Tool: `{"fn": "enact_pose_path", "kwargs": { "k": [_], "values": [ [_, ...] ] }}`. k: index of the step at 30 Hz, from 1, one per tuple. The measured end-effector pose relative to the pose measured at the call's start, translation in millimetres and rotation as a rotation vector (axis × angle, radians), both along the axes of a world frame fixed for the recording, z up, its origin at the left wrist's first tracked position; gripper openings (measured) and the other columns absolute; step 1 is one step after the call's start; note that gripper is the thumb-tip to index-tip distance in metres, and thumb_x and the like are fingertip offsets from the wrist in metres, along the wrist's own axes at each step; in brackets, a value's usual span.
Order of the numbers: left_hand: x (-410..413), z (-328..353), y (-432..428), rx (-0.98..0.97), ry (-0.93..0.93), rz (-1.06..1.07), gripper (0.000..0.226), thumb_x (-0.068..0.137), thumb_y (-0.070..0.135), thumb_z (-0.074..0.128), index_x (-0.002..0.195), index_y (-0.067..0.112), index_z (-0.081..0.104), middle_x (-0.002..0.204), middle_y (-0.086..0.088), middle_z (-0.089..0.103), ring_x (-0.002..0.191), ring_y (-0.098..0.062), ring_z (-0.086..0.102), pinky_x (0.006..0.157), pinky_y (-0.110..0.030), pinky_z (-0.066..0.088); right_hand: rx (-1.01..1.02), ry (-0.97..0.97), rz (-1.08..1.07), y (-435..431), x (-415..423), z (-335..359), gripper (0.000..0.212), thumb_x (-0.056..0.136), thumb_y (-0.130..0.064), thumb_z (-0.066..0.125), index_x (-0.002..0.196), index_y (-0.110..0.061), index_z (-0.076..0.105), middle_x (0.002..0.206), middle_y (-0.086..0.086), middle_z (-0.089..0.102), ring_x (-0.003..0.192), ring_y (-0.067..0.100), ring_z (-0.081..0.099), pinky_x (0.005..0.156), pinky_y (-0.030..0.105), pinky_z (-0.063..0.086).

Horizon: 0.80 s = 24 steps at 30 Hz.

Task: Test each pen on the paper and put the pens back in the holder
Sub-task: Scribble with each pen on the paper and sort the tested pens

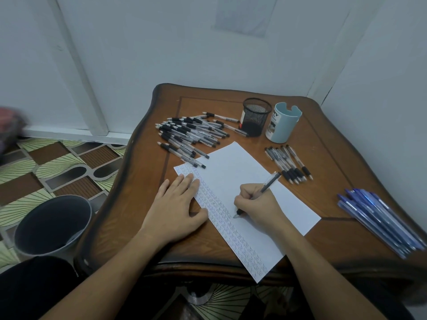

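While left fingers (184, 181) lie flat on the white paper (231, 172), right fingers (248, 192) pinch a clear-barrelled pen (269, 184).

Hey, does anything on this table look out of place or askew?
The paper lies askew, its near corner hanging over the table edge. Pens from the big pile overlap its far left corner. Nothing looks spilled or damaged: the left hand rests on it while the right hand holds a pen to it.
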<state>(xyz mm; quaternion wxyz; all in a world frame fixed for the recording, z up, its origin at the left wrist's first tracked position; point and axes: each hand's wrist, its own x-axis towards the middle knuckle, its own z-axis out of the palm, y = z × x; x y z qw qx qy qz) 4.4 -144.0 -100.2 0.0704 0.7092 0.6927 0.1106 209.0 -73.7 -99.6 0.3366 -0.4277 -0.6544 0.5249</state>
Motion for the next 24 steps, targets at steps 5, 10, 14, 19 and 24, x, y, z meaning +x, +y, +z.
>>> {"fn": "enact_pose_path", "kwargs": {
  "k": [5,10,14,19,24],
  "values": [
    [-0.6,-0.1,0.3,0.001,0.011,-0.004,0.089,0.074,0.070,0.007,0.153,0.030,0.015,0.161,0.008,0.005,0.148,-0.009,0.000,0.117,-0.034,-0.009,0.026,-0.018,-0.053,1.4,0.6,1.9,0.048,0.084,-0.002,0.062,0.048,-0.022,0.038,0.051,-0.005,0.037,0.051,0.008,0.043,0.055,0.026,0.044],
    [-0.2,0.6,-1.2,0.007,0.002,0.001,0.089,0.074,0.069,0.008,0.153,0.030,0.017,0.161,0.008,0.007,0.148,-0.009,0.001,0.117,-0.035,-0.008,-0.139,0.218,-0.217,8.0,2.9,13.0,0.034,0.101,-0.018,0.053,0.068,-0.012,0.051,0.058,0.007,0.049,0.056,0.015,0.045,0.058,0.026,0.041],
    [-0.4,-0.2,-0.2,0.007,-0.015,-0.002,0.087,0.075,0.069,0.009,0.153,0.030,0.017,0.161,0.008,0.007,0.148,-0.009,0.001,0.118,-0.036,-0.007,-0.173,0.185,-0.287,8.6,2.4,19.7,0.048,0.092,-0.058,0.037,0.104,-0.014,0.052,0.048,0.002,0.046,0.043,0.014,0.039,0.049,0.027,0.033],
    [-0.7,0.0,-0.6,0.006,-0.011,-0.002,0.089,0.074,0.069,0.009,0.153,0.030,0.017,0.161,0.008,0.006,0.148,-0.009,0.000,0.118,-0.036,-0.007,-0.207,0.267,-0.335,7.8,-1.6,25.3,0.024,0.104,-0.040,0.039,0.107,-0.020,0.051,0.048,0.003,0.042,0.040,0.015,0.033,0.044,0.026,0.027],
    [-0.2,1.0,-1.4,0.005,-0.001,0.000,0.088,0.073,0.068,0.007,0.153,0.030,0.016,0.161,0.009,0.005,0.148,-0.009,-0.001,0.118,-0.035,-0.008,-0.270,0.209,-0.300,11.4,0.1,33.1,0.029,0.103,-0.042,0.041,0.115,-0.021,0.056,0.058,0.006,0.049,0.046,0.017,0.041,0.047,0.026,0.033]
  ]
}}
